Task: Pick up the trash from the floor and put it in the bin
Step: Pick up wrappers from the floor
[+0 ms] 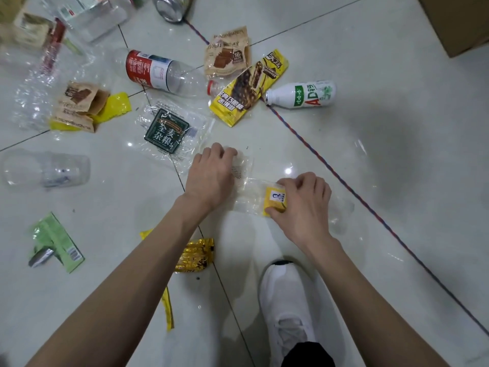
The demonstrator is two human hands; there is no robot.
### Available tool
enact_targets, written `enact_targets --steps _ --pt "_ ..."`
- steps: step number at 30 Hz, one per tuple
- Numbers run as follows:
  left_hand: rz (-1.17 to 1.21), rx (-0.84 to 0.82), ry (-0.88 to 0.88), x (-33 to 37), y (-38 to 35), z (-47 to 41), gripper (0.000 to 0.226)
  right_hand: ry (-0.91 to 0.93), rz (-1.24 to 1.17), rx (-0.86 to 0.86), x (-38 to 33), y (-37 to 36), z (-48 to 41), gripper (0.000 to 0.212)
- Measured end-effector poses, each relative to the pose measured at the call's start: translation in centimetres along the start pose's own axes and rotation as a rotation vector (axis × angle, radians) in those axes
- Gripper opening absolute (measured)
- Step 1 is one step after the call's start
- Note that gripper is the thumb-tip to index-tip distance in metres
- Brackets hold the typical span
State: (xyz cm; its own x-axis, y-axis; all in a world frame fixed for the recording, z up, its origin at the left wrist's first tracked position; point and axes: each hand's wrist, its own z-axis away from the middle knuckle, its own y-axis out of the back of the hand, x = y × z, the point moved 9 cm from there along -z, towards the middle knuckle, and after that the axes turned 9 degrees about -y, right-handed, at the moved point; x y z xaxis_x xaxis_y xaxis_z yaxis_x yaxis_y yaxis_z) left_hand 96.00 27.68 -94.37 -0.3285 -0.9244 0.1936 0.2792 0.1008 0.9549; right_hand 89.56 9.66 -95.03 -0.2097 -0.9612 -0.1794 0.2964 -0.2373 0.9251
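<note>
Head view, looking straight down at the floor (370,75), and both hands are on the same target. The clear wrapper (250,193) lies flat on the tile just ahead of the white shoe (288,300). The right hand (304,205) pinches it at the yellow label (274,201), thumb on the near edge. The left hand (211,178) has its fingers curled down onto crinkled clear film at the far end. I can't tell whether that film is the same piece or a second one. Two hands on it makes sense to me: thin film clings to smooth tile, so it has to be bunched up before it lifts.

Plenty more waits beyond the hands. There's a red-labelled bottle (153,72), a yellow bar wrapper (248,88), a white drink bottle (304,95) and a dark-labelled bag (166,131) just past the left hand. A gold wrapper (197,255) lies under the left forearm. No bin is in sight, so this one is early.
</note>
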Motion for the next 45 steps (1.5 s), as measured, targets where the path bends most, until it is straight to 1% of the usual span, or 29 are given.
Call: enact_targets --steps 2,5,7,9,11,15,18,22,24,26,28,30,34,37,40,43,45 --pt "0.040 -0.018 0.035 -0.3 0.1 0.0 0.046 -0.004 -0.016 -0.021 0.2 0.1 0.1 0.051" --pt "0.101 -0.012 0.082 -0.9 0.7 0.1 0.044 -0.031 -0.127 -0.117 0.2 0.3 0.4 0.032" --pt "0.138 -0.005 0.087 -1.3 1.0 0.3 0.038 -0.055 -0.148 -0.163 0.3 0.7 0.6 0.024" --pt "0.186 -0.002 0.086 -1.6 1.0 0.4 0.032 -0.073 -0.153 -0.184 0.4 1.3 0.9 0.021" --pt "0.229 -0.001 0.106 -1.8 0.9 0.5 0.031 -0.082 -0.163 -0.186 0.7 1.9 1.3 0.020" --pt "0.295 0.010 0.122 -0.8 0.3 -0.1 0.046 -0.119 -0.168 -0.169 2.2 3.0 1.9 0.018" --pt "0.302 0.033 0.124 0.2 -0.1 -0.7 0.051 -0.169 -0.168 -0.161 3.7 3.6 2.2 0.019" --pt "0.289 0.040 0.083 1.3 -0.5 -1.5 0.062 -0.211 -0.193 -0.139 5.8 4.1 2.7 0.019" --pt "0.239 0.032 0.016 2.0 -0.6 -2.1 0.067 -0.232 -0.203 -0.138 6.6 4.3 2.9 0.019" --pt "0.185 0.007 -0.055 2.7 -0.9 -2.7 0.064 -0.246 -0.214 -0.143 7.1 4.4 3.1 0.019" --pt "0.187 0.013 -0.071 3.0 -0.9 -3.2 0.056 -0.255 -0.215 -0.147 7.2 4.4 3.1 0.019" --pt "0.216 0.029 -0.041 3.0 -0.7 -3.4 0.049 -0.259 -0.210 -0.146 7.2 4.4 3.1 0.018" --pt "0.279 0.013 0.042 2.3 -0.8 -3.2 0.045 -0.259 -0.222 -0.153 6.8 4.5 3.1 0.018" --pt "0.311 0.011 0.065 1.9 -0.7 -2.9 0.033 -0.254 -0.243 -0.159 6.6 4.6 3.1 0.017" --pt "0.380 -0.006 0.088 1.3 -0.5 -2.4 0.026 -0.264 -0.277 -0.139 6.9 5.2 3.1 0.016" --pt "0.471 -0.001 0.087 0.8 1.0 -1.3 0.022 -0.294 -0.369 -0.101 7.2 7.3 3.4 0.014" --pt "0.517 0.013 0.108 0.5 3.5 0.1 0.022 -0.313 -0.418 -0.089 7.1 9.9 4.0 0.016"
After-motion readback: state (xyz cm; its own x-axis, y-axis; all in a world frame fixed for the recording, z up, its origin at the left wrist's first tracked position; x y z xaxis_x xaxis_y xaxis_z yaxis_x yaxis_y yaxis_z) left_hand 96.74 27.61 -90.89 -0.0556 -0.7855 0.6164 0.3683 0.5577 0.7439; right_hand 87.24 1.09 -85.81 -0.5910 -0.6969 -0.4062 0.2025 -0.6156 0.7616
